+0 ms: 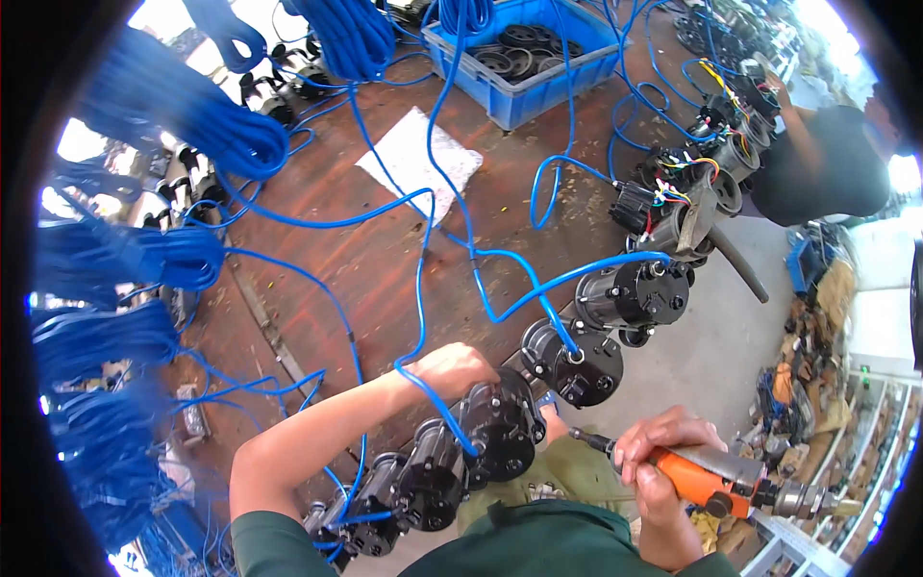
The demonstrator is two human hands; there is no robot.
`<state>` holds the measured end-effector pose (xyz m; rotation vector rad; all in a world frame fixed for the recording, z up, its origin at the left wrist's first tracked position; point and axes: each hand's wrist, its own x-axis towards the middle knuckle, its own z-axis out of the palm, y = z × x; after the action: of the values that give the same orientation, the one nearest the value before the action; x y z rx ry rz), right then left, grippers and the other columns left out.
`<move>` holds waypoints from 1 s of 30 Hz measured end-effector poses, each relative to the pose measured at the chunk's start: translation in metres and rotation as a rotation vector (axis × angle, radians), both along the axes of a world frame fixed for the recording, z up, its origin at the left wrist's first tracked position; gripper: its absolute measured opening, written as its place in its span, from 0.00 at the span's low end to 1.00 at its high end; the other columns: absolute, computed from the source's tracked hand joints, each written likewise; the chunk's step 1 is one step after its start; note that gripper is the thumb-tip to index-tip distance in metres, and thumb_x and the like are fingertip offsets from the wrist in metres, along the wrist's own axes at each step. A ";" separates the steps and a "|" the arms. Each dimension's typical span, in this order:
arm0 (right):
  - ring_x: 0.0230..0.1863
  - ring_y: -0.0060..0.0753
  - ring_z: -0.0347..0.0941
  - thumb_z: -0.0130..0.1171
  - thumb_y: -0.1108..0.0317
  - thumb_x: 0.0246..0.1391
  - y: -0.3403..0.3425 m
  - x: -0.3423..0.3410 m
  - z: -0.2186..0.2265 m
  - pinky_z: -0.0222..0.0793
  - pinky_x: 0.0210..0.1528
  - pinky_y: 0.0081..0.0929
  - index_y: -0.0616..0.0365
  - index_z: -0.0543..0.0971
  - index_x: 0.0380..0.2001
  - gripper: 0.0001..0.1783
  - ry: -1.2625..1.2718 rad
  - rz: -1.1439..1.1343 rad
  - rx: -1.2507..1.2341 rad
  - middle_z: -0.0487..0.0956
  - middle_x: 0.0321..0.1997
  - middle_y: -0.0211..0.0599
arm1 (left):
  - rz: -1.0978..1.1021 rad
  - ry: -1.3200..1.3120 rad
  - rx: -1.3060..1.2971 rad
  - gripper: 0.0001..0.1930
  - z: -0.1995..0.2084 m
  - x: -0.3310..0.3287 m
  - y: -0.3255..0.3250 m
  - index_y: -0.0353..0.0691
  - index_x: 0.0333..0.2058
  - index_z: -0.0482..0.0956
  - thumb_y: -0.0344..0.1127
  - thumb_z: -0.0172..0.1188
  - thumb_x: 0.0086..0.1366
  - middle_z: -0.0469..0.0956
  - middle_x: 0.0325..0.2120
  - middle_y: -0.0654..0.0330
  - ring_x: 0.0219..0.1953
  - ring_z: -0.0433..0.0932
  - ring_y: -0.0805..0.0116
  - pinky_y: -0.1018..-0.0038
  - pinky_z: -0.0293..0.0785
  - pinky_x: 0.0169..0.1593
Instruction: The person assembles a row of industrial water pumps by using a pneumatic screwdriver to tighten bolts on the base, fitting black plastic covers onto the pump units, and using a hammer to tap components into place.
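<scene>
A row of black submersible pumps with blue cables runs along the table's near edge. My left hand (454, 370) is closed on the side of one black pump (504, 438), its fingertips partly hidden. In my right hand (663, 447) is an orange and grey power screwdriver (707, 481), its bit pointing left toward that pump but apart from it. A black pump with a cable in its cap (586, 370) lies just beyond, and a further capped pump (644, 293) follows. Toward me, another black pump (428, 486) lies against the held one.
Big coils of blue cable (202, 115) line the left side. A blue crate (519, 96) of dark round parts stands at the back near a white sheet (423, 163). Another person's arm (798, 135) works at right by open pumps with coloured wires (673, 197). Cables cross the tabletop (317, 250).
</scene>
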<state>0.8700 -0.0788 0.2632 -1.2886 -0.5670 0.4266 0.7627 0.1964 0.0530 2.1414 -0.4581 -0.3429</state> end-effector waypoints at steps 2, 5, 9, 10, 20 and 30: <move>0.22 0.30 0.76 0.63 0.76 0.50 0.011 -0.008 0.001 0.76 0.26 0.26 0.65 0.75 0.41 0.14 -0.010 -0.042 -0.036 0.78 0.30 0.45 | -0.030 -0.008 0.010 0.19 0.001 0.006 0.000 0.36 0.44 0.83 0.23 0.60 0.50 0.83 0.36 0.47 0.41 0.81 0.46 0.56 0.78 0.43; 0.17 0.27 0.70 0.68 0.68 0.54 0.032 -0.019 0.002 0.74 0.26 0.29 0.62 0.73 0.41 0.17 -0.024 -0.052 -0.090 0.74 0.28 0.40 | -0.141 0.012 0.093 0.18 0.005 0.007 0.009 0.35 0.43 0.83 0.23 0.59 0.51 0.83 0.35 0.47 0.41 0.81 0.46 0.56 0.79 0.43; 0.20 0.28 0.72 0.67 0.70 0.55 0.055 -0.032 0.005 0.75 0.26 0.30 0.61 0.72 0.42 0.16 -0.040 -0.016 -0.060 0.74 0.29 0.40 | -0.126 -0.019 0.071 0.17 -0.013 0.006 0.006 0.34 0.43 0.83 0.24 0.59 0.53 0.83 0.35 0.47 0.42 0.82 0.46 0.56 0.78 0.44; 0.22 0.28 0.73 0.66 0.70 0.56 0.061 -0.034 0.003 0.75 0.26 0.30 0.61 0.72 0.42 0.16 -0.071 0.007 -0.068 0.75 0.30 0.41 | -0.122 -0.020 0.074 0.16 -0.015 0.004 0.006 0.34 0.43 0.83 0.24 0.59 0.53 0.83 0.35 0.47 0.41 0.82 0.46 0.56 0.78 0.45; 0.27 0.31 0.77 0.59 0.81 0.48 0.101 -0.037 -0.044 0.78 0.27 0.25 0.67 0.74 0.38 0.12 -0.370 0.237 -0.115 0.76 0.34 0.48 | -0.043 -0.068 0.081 0.12 -0.022 -0.006 0.000 0.34 0.33 0.81 0.37 0.59 0.56 0.81 0.29 0.44 0.36 0.81 0.42 0.53 0.78 0.40; 0.26 0.25 0.76 0.58 0.82 0.48 0.111 -0.048 -0.054 0.77 0.30 0.23 0.68 0.78 0.37 0.10 -0.100 0.170 -0.052 0.79 0.32 0.43 | 0.039 -0.146 -0.054 0.09 -0.013 -0.010 0.005 0.36 0.30 0.82 0.36 0.61 0.55 0.81 0.25 0.43 0.31 0.80 0.39 0.53 0.76 0.33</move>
<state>0.8223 0.0324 0.2090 -1.3218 -0.7580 0.5224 0.7529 0.2019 0.0404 2.1277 -0.5020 -0.1507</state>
